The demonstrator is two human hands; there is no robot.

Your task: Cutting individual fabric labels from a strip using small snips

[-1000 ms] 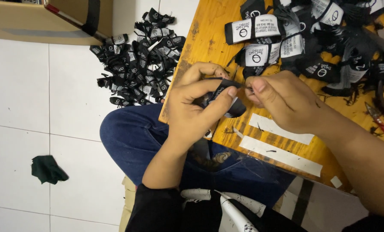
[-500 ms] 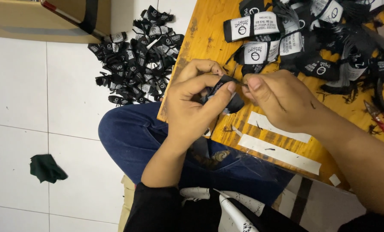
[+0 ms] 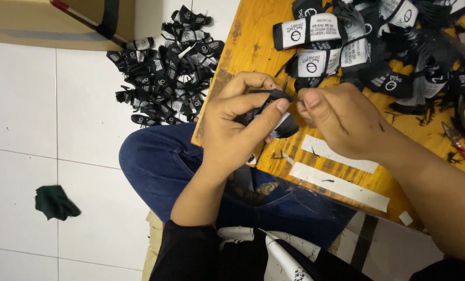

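Seen from above, a seated person in blue jeans (image 3: 159, 166) worked at the near-left corner of a worn orange-brown wooden table (image 3: 248, 41). The left hand (image 3: 232, 125) was closed around a small folded black woven fabric label (image 3: 266, 101), thumb pressing it against the curled fingers. The right hand (image 3: 336, 117) sat just beside it, thumb and forefinger pinched together at the label's right end, so both hands met over the table's edge. What the right fingertips gripped was too small to tell.

No open container showed. A tan cardboard box (image 3: 45, 23) lay at the upper left on the white tiled floor (image 3: 19, 130), with a black strap and a red-tipped stick across it; its contents were hidden. Against the box, between it and the table, lay a loose heap of black folded labels on the floor (image 3: 165, 67).

On the table beyond the hands was a spread of black and white printed label strips (image 3: 347, 47), some overlapping, reaching to the right edge of the view. Two plain white paper strips (image 3: 342, 156) were stuck flat on the wood under the right wrist. Small red-handled snips (image 3: 464, 148) lay at the far right, partly cut off. A crumpled dark green scrap of cloth (image 3: 55, 202) sat alone on the tiles at the left, well apart from everything.
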